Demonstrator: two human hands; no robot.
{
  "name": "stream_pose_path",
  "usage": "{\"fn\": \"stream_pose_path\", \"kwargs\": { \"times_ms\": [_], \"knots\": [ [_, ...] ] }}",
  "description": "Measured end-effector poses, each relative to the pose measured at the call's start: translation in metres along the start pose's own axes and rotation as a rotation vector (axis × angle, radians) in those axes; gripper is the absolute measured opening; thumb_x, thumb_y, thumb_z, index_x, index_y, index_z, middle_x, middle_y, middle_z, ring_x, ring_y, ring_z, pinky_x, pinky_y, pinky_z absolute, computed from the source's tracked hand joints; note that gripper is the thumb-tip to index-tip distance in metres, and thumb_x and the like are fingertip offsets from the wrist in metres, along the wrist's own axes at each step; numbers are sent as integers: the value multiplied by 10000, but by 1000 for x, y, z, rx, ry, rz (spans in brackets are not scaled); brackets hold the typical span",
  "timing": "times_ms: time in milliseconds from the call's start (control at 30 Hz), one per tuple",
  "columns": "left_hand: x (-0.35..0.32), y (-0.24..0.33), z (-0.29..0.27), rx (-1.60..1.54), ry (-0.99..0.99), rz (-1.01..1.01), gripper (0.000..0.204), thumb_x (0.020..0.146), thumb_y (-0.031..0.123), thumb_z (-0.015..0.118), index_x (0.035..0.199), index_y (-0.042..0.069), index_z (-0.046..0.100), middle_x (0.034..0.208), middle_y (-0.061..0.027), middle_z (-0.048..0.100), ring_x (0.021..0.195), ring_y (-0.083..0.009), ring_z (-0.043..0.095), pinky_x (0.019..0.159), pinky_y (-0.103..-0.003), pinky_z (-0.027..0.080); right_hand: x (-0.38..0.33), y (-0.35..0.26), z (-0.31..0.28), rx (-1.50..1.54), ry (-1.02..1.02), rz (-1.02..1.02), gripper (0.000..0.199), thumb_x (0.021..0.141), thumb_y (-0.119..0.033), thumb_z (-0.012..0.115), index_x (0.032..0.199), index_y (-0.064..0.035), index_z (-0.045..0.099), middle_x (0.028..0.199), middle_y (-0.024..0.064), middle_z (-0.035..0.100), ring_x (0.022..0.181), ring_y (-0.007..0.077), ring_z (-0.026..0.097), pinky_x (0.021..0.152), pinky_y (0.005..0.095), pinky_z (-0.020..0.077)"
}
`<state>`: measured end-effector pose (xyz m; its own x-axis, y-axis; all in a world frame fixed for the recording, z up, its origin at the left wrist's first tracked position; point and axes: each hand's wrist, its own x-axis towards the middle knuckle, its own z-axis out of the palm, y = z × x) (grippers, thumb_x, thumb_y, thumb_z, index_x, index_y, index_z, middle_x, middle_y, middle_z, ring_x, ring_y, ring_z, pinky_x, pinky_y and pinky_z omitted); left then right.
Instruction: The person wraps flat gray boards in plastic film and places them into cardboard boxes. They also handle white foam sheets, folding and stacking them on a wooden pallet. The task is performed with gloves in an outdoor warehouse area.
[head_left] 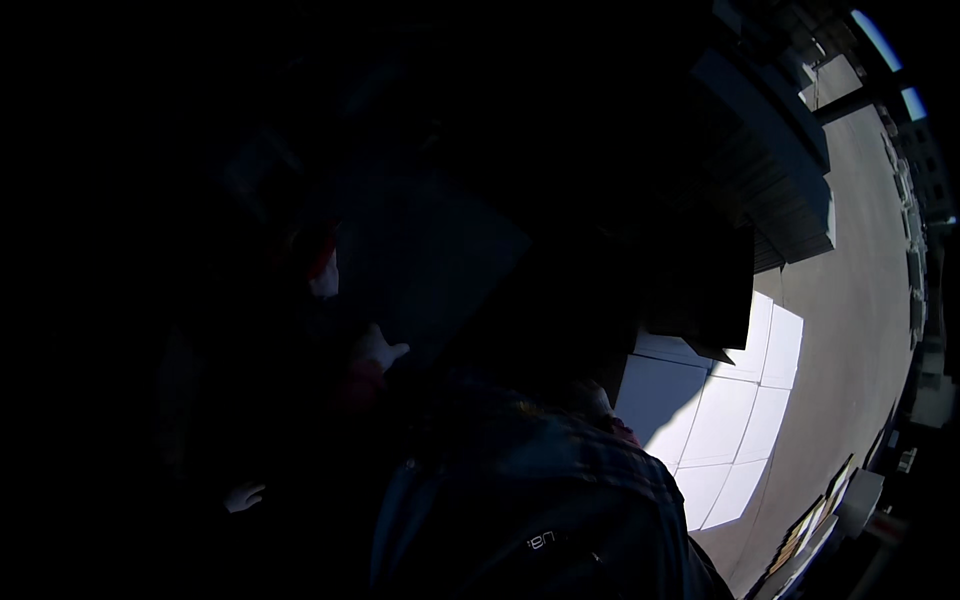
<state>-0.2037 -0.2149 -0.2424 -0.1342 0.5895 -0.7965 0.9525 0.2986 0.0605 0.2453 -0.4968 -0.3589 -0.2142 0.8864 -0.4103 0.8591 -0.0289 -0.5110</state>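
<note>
Deep shadow hides most of the scene. My left hand (380,348), with a reddish cuff, is left of the middle over a dim bluish flat surface (440,260). Its thumb or a finger sticks out to the right, apart from the rest; nothing shows in it. My right hand (598,398), above a pinkish cuff, is a faint patch beside a dark box-like thing (700,290) with a flap at its lower edge. Its fingers are lost in the dark, and I cannot make out whether it holds anything.
Another person's hand (326,278), red-sleeved, is just beyond my left hand. A further hand (243,497) shows at the lower left. Sunlit white blocks or cartons (722,420) form a grid on the right, below a stack of flat panels (780,190). Pale pavement (850,250) lies beyond.
</note>
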Motion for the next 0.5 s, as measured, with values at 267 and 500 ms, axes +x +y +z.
{"fn": "stream_pose_path", "kwargs": {
  "times_ms": [267,500],
  "knots": [
    [-6,13,-7,25,53,-12,884,871,504,776,1520,31,406,1461,-234,551,1304,-403,573,1064,-492,485,123,34,-56,665,167,-336,568,887,-405,744,1292,-32,606,1242,140,635,1161,333,611,959,427,520],
    [-6,-5,-10,-63,121,61,762,839,543,775,1330,4,555,1220,-243,682,1147,-373,670,939,-505,532,216,98,-106,741,85,-382,503,809,-255,752,1238,-18,642,1281,228,630,1244,433,573,1038,484,504]
  ]
}}
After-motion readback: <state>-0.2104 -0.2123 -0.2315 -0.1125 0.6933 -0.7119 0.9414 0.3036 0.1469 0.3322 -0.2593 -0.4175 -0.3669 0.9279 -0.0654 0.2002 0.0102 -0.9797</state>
